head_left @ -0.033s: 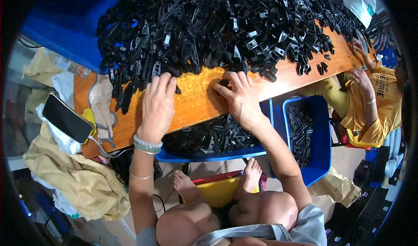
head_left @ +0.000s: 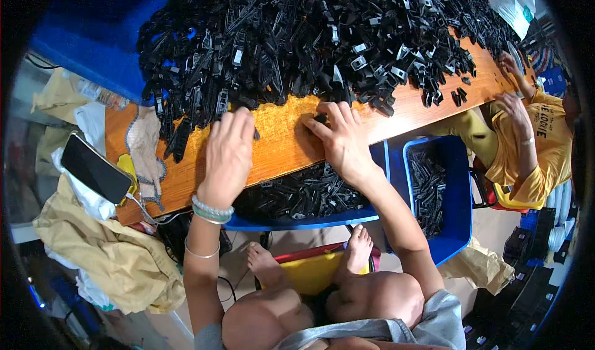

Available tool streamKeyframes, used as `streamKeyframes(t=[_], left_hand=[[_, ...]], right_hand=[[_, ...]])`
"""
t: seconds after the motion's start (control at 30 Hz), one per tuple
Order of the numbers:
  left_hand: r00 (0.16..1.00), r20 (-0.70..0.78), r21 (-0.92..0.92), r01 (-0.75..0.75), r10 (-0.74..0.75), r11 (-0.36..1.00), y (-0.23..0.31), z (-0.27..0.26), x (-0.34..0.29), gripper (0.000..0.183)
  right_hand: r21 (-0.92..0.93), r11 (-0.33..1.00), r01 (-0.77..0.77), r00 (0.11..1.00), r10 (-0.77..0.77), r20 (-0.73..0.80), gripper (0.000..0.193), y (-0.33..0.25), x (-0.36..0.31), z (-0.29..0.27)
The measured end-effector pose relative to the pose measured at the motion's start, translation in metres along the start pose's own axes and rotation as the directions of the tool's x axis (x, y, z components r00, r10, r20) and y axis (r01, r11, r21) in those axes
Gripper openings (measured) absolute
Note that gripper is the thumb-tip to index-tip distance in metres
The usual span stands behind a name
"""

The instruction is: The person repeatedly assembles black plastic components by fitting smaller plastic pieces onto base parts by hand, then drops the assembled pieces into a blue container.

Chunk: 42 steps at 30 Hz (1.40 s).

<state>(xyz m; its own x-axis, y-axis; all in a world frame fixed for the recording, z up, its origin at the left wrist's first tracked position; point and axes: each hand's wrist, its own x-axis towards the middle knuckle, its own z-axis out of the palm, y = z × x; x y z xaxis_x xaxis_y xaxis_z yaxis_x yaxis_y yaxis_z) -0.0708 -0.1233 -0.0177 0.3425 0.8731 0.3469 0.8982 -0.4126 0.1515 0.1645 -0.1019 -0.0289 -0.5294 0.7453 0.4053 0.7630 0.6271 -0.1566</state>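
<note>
Left hand (head_left: 229, 155) and right hand (head_left: 344, 144) both half-curled over the table (head_left: 282, 142) by the black parts (head_left: 273, 46), can't tell if they're gripping anything.

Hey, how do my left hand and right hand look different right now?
Your left hand wears bracelets at the wrist; your right hand has a bare wrist. The left hand leans rightward, the right hand leftward. Both show their backs, close to the black parts.
</note>
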Motion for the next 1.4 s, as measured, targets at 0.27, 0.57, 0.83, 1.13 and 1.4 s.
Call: streamKeyframes(t=[0.27,0.57,0.83,1.13,1.4], left_hand=[[0.991,-0.024,-0.118,-0.133,0.131,0.984,0.013,-0.010,-0.001,0.022],[0.897,0.110,-0.934,0.241,-0.429,0.264,0.032,0.017,-0.030,0.024],[0.923,-0.093,-0.655,0.225,-0.372,0.721,0.037,0.010,-0.020,0.024],[0.973,-0.051,-0.574,0.155,-0.224,0.804,0.018,0.010,-0.020,0.026],[0.993,-0.051,-0.561,0.063,-0.110,0.825,0.019,0.012,-0.015,0.019]], right_hand=[[0.887,0.274,-0.372,0.851,0.483,0.208,0.029,-0.014,-0.007,0.006],[0.563,0.736,-0.375,0.909,0.411,0.067,0.026,-0.011,-0.020,-0.013],[0.705,0.634,-0.317,0.932,0.346,0.109,0.026,-0.019,-0.022,-0.005],[0.651,0.706,-0.279,0.956,0.267,0.120,0.026,-0.008,-0.012,-0.010],[0.659,0.740,-0.132,0.991,0.118,0.066,0.025,-0.013,0.000,0.000]])
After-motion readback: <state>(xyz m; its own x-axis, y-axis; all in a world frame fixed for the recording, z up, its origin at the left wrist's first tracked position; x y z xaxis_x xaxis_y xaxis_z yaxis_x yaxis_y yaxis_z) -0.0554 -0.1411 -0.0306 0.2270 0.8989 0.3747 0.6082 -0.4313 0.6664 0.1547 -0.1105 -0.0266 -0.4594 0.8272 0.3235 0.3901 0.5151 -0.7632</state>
